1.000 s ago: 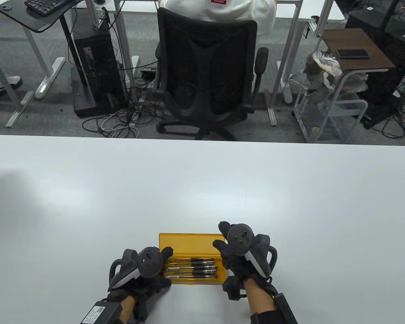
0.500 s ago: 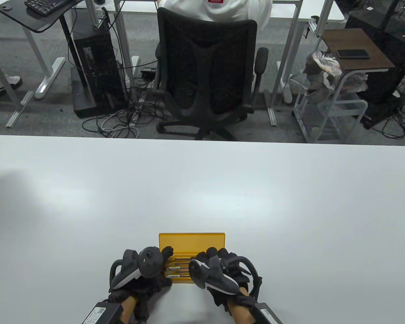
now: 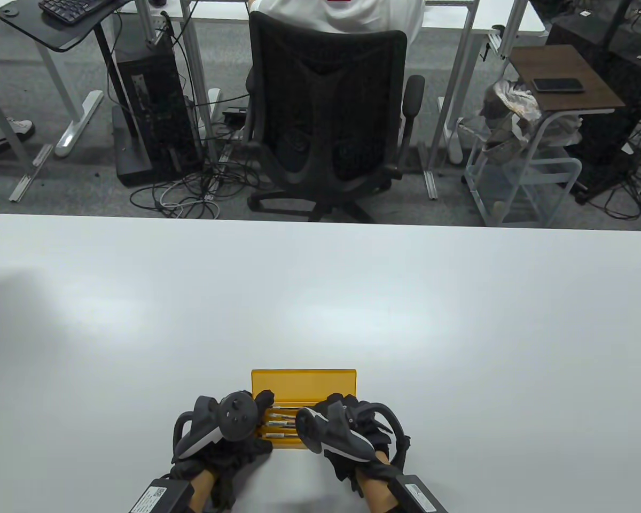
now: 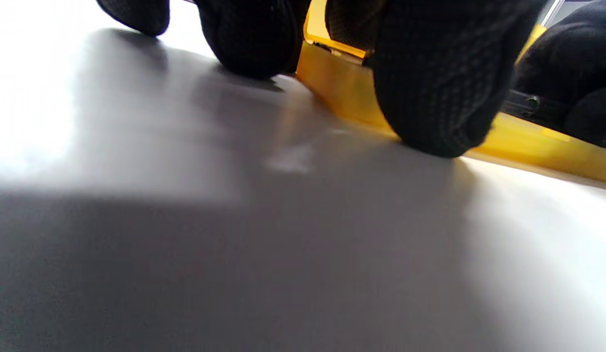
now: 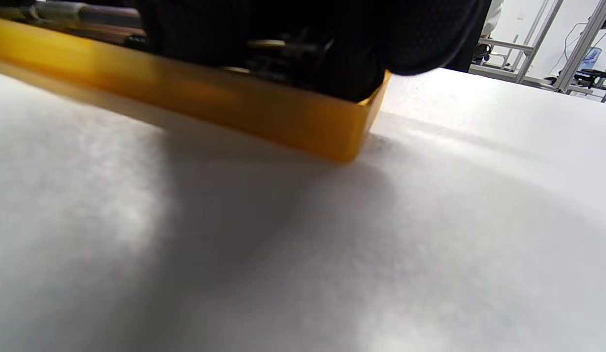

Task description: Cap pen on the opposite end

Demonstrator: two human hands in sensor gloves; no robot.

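An open yellow pen box lies near the table's front edge, lid flat behind it. Several black pens with silver parts lie side by side inside. My left hand holds the box's left end, thumb on the rim. In the left wrist view, its fingertips press on the table against the box wall. My right hand reaches into the right half of the box and covers the pens there. In the right wrist view, its fingers lie on the pens above the box wall. Whether they grip a pen is hidden.
The white table stretches wide behind and to both sides of the box. Beyond its far edge stand a black office chair with a seated person, desks, cables and a small side table.
My right hand has come down from the box's right end, turned over and reached into the box onto the pens. My left hand has stayed at the left end.
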